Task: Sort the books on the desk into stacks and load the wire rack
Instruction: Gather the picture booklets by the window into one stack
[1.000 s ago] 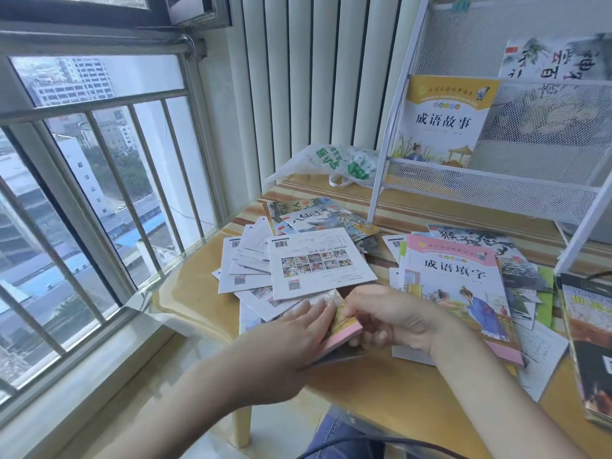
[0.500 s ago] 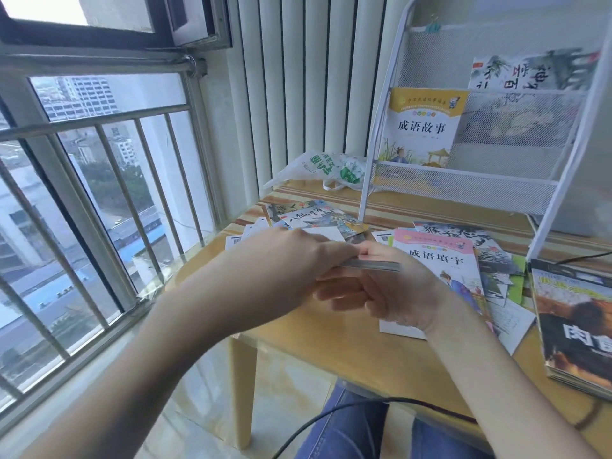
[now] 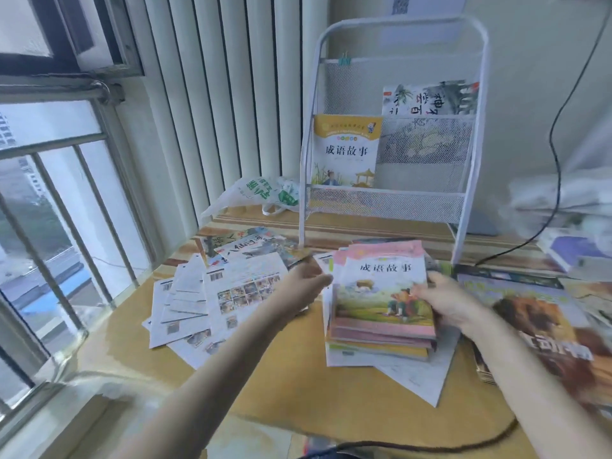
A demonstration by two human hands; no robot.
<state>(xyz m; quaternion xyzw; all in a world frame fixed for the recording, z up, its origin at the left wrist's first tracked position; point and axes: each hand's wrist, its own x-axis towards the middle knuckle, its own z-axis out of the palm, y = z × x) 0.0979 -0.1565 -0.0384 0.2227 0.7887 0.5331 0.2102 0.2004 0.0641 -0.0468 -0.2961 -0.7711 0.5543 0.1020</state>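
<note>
A stack of pink-covered books (image 3: 381, 306) sits on the wooden desk (image 3: 298, 376), just right of centre, and both hands are at it. The right hand (image 3: 447, 304) clasps the stack's right edge, at about 3 o'clock, fingers curled over the top cover. The left hand (image 3: 306, 279) is at the upper left corner, about 10 o'clock; it is blurred, and I cannot tell whether it grips or only touches.

At 9 o'clock from the stack lies a fan of white booklets (image 3: 212, 299), back covers up, leaving bare desk only along the near edge at 6 o'clock. A lion-cover book (image 3: 546, 332) crowds the stack at 3 o'clock. The white wire rack (image 3: 390, 200) stands at 12 o'clock, already holding a yellow book (image 3: 346, 150) on its lower shelf and an ink-painting book (image 3: 430, 99) above.

The top cover shows a pastel landscape with a seated figure under black Chinese characters.
</note>
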